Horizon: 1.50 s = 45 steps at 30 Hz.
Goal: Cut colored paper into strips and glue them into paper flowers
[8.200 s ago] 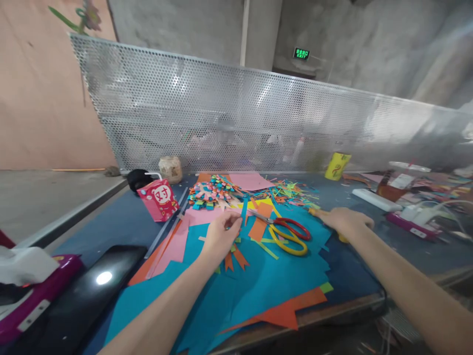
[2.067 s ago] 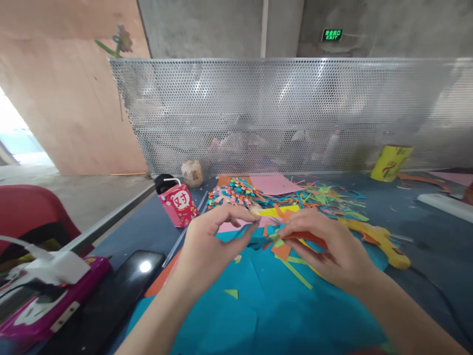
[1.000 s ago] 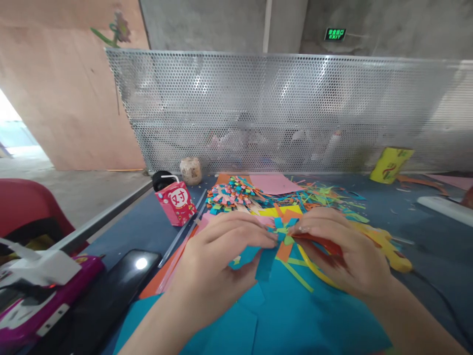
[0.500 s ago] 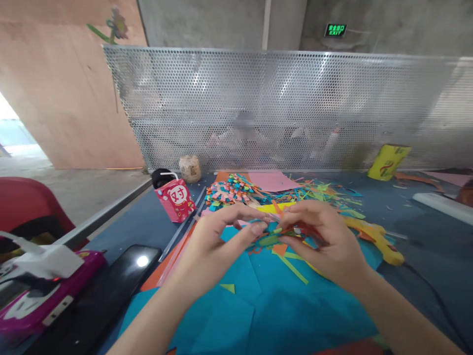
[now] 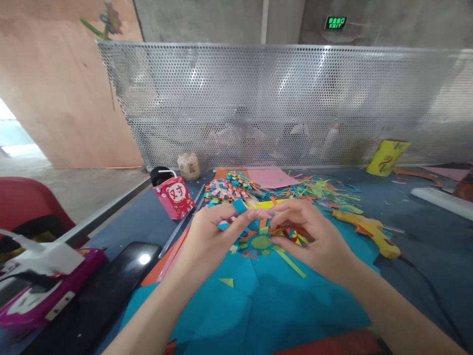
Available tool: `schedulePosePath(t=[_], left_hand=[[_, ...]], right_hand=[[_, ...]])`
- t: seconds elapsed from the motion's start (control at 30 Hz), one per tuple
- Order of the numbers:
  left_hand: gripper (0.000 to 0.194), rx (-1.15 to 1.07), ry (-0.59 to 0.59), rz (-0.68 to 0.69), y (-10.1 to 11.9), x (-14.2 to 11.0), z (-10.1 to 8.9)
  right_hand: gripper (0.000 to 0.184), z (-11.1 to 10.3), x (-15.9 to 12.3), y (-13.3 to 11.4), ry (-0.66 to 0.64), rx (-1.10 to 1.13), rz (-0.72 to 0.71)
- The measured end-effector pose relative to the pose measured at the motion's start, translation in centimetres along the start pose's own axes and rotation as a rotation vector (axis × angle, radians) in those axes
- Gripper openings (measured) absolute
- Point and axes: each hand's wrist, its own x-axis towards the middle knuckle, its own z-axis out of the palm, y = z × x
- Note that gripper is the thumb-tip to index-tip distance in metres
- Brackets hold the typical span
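My right hand (image 5: pixel 312 231) pinches the edge of a small paper flower (image 5: pixel 260 242) with a green round centre and blue and orange petals. In my left hand (image 5: pixel 212 234), thumb and fingers are closed on a blue paper strip (image 5: pixel 240 206), just up and left of the flower. Both hands are over blue paper sheets (image 5: pixel 281 301) on the table. A yellow glue gun (image 5: pixel 369 230) lies right of my right hand. Behind that hand, the scissors are mostly hidden.
Finished fringed paper flowers (image 5: pixel 229 190) and a heap of paper scraps (image 5: pixel 321 190) lie farther back. At left are a red drink carton (image 5: pixel 173 197), a black phone (image 5: pixel 111 283) and a purple power strip (image 5: pixel 55 291). A perforated metal screen (image 5: pixel 236 103) borders the far edge.
Earlier my right hand was at the glue gun; now it holds the paper flower. In the last half second the flower's green centre has turned into view and my left hand has moved slightly left.
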Motion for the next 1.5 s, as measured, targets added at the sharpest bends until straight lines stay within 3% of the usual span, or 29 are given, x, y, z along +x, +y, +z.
schedulePosePath(t=[0.23,0.37,0.43,0.53,0.6,0.67,0.8,0.9,1.0,1.27,1.5], left_hand=[[0.031,-0.023,-0.037,-0.004,0.1,0.1,-0.1],[0.027,-0.135,-0.066,-0.041,0.3,-0.2,-0.2],[0.039,-0.346,-0.093,-0.026,0.4,-0.2,-0.5],[0.064,-0.676,-0.034,-0.046,0.4,0.2,-1.0],[0.054,-0.719,0.079,-0.141,0.1,0.6,-1.1],[0.034,-0.665,0.098,-0.279,-0.1,0.9,-1.0],[0.040,-0.749,-0.258,-0.550,-0.2,0.3,-0.2],[0.039,-0.802,-0.371,-0.562,0.2,-0.4,0.3],[0.040,-0.818,-0.373,-0.545,0.4,-0.7,0.5],[0.044,-0.814,-0.392,-0.442,0.3,-0.7,0.3],[0.037,-0.809,-0.388,-0.446,0.5,-0.7,0.4]], right_hand=[[0.042,0.1,0.0,0.3,-0.003,-0.013,-0.028],[0.040,0.0,-0.1,0.4,0.005,-0.178,-0.079],[0.032,-0.2,-0.1,0.4,0.025,-0.372,-0.192],[0.022,-0.8,-0.3,0.0,0.047,-0.655,-0.525],[0.020,-1.2,-0.5,-0.7,0.068,-0.768,-0.697],[0.018,-1.5,-0.6,-1.3,0.108,-0.839,-0.784],[0.014,-1.6,-0.6,-2.0,0.191,-0.939,-0.911],[0.014,-1.5,-0.5,-2.2,0.162,-0.993,-0.955],[0.014,-1.3,-0.4,-2.2,0.113,-1.024,-0.983],[0.015,-1.0,-0.4,-2.2,0.125,-0.998,-1.010],[0.017,-1.1,-0.3,-2.7,0.082,-1.002,-1.031]])
